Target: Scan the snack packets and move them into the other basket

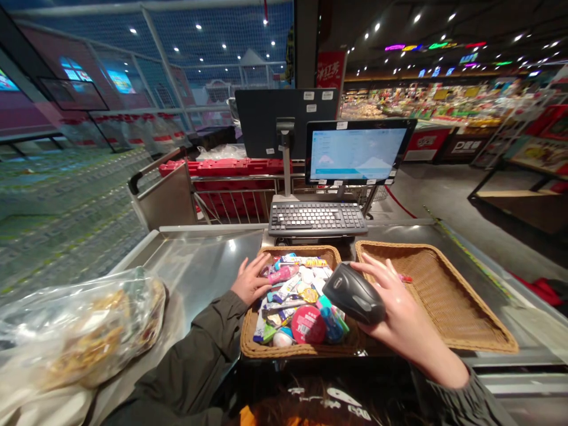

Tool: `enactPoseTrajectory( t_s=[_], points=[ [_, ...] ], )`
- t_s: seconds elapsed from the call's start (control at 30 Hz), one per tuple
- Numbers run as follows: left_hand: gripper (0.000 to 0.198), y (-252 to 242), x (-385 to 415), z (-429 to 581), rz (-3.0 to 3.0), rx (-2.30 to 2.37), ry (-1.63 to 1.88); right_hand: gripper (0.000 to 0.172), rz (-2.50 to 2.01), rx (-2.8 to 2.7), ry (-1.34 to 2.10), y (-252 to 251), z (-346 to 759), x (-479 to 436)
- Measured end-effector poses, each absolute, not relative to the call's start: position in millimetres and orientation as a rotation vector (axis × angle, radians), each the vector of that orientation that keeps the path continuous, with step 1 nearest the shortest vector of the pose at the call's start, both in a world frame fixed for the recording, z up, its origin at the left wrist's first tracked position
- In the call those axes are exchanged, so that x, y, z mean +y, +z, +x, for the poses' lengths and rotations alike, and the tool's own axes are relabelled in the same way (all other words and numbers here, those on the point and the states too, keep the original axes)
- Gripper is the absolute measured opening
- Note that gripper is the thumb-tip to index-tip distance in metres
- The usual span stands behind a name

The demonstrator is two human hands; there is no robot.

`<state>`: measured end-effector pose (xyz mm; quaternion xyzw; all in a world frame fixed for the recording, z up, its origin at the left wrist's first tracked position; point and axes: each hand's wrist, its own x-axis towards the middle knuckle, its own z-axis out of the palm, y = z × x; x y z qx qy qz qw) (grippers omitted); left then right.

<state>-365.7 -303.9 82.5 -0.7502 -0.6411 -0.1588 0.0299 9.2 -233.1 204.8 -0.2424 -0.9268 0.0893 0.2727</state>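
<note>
My right hand (pixel 402 307) grips a black barcode scanner (pixel 354 294), its head pointing left over the filled wicker basket (pixel 255 350). Some of the fingers stretch out past the scanner, and its handle is hidden by the hand. At the left rim of that basket lies my left hand (pixel 252 279), fingers apart, close to a pink packaged item (pixel 284 273). Whether it touches that item I cannot tell. Small wrapped goods crowd the basket, among them a round red tub (pixel 307 324) and a blue item (pixel 332 324) beneath the scanner.
A second wicker basket (pixel 444 290) stands to the right, with a small red item (pixel 405 278) inside. Behind the baskets are a keyboard (pixel 317 218) and a lit monitor (pixel 357 152). Clear plastic bags with food (pixel 97 331) lie on the metal counter (pixel 208 254) at left.
</note>
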Motion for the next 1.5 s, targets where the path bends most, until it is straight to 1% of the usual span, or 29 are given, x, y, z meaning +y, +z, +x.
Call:
enactPoseTrajectory(
  t_s=[0.13,0.23,0.3,0.37,0.47,0.57,0.7,0.83,0.93,1.07,1.2,1.27,1.33,1.43,1.5],
  points=[
    [0.031,90,-317,-373,-2.323,-1.97,-0.501,0.039,-0.681,-2.466,0.218,200,19,-229],
    [0.04,104,-323,-376,-2.259,-1.934,-0.548,0.036,-0.768,-2.432,0.201,195,35,-223],
    [0.041,118,-319,-372,-2.239,-1.898,-0.58,0.035,-0.852,-2.394,0.171,193,49,-218],
    [0.038,134,-308,-362,-2.252,-1.844,-0.615,0.037,-0.943,-2.336,0.124,190,67,-213],
    [0.032,157,-279,-336,-2.346,-1.715,-0.642,0.039,-1.077,-2.231,0.034,186,97,-208],
    [0.031,174,-238,-297,-2.507,-1.541,-0.613,0.036,-1.198,-2.141,-0.025,180,127,-207],
    [0.031,179,-168,-226,-2.726,-1.344,-0.503,0.037,-1.312,-2.048,-0.031,168,158,-211],
    [0.029,151,-99,-138,-2.869,-1.288,-0.23,0.038,-1.37,-2.008,-0.021,158,180,-215],
    [0.028,109,-64,-73,-2.912,-1.399,0.184,0.042,-1.42,-1.993,0.016,154,193,-215],
    [0.027,51,-38,-12,-2.906,-1.468,0.374,0.044,-1.489,-1.995,0.067,152,206,-214],
    [0.031,23,-17,19,-2.9,-1.443,0.367,0.047,-1.516,-1.979,0.087,151,218,-210],
    [0.035,19,-7,27,-2.917,-1.372,0.303,0.05,-1.529,-1.96,0.098,150,223,-208],
    [0.036,16,1,32,-2.937,-1.308,0.266,0.052,-1.554,-1.944,0.119,148,227,-205],
    [0.034,8,3,38,-2.956,-1.28,0.267,0.054,-1.571,-1.932,0.157,146,232,-200],
    [0.037,2,0,43,-2.987,-1.278,0.274,0.056,-1.568,-1.937,0.17,144,236,-197]
  ],
)
